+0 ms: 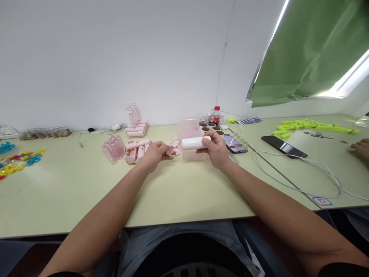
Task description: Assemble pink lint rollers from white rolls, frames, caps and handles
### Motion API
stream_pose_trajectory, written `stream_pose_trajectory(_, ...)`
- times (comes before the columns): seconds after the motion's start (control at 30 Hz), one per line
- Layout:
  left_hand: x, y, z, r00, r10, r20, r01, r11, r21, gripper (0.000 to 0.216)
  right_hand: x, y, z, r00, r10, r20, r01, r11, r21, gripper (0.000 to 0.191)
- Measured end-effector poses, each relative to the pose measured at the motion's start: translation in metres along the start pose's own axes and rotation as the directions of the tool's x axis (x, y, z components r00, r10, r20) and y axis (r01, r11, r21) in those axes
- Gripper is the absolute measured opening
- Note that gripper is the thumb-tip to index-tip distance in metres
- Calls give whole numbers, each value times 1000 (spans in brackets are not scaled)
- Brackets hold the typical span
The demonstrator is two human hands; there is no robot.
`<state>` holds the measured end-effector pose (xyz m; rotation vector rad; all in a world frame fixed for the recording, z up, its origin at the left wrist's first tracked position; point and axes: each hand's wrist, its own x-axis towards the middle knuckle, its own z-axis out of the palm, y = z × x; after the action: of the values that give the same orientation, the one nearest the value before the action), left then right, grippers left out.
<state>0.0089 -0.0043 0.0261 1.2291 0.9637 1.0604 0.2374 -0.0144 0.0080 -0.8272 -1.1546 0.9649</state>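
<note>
My right hand [216, 149] is closed around a white sticky-paper roll [193, 143], held sideways above the table. At its left my left hand [156, 154] pinches a small pink plastic piece [170, 151], partly covered by the fingers. Just behind that hand lies a pile of flat pink pieces [176, 145]. A see-through pink box [188, 126] stands behind the white roll, which hides part of it. Pink roller handles [135, 151] lie to the left of my left hand, with clear pink covers [113, 149] beside them.
More rolls [211, 127] stand on end near a cola bottle [215, 115]. Phones [284, 147] and a white cable [268, 175] lie to the right, near yellow-green strips [314, 126]. Another person's hand [361, 148] rests at the far right. Colourful pieces [21, 161] lie far left.
</note>
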Motion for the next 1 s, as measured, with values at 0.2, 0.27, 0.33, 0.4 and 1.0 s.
stream_pose_trajectory(0.2, 3, -6, 3, 995, 67, 67, -56, 985, -165, 38, -6, 6, 5, 991, -24, 133, 27, 999, -22, 37)
stream_pose_trajectory(0.27, 3, -8, 4, 992, 106, 64, -93, 979, -182, 38, -7, 7, 6, 987, -20, 158, 23, 1000, -20, 37)
stream_pose_trajectory(0.33, 4, -10, 4, 987, 152, 61, -138, 972, -189, 38, -7, 7, 7, 984, -12, 176, 15, 1000, -17, 38)
stream_pose_trajectory(0.4, 4, -12, 4, 979, 193, 60, -178, 966, -189, 40, -7, 7, 7, 982, -8, 191, 11, 1000, -13, 38)
stream_pose_trajectory(1.0, 2, -11, 7, 964, 265, 8, -265, 963, 49, 46, -10, 7, 7, 909, 123, 399, -117, 992, -40, 40)
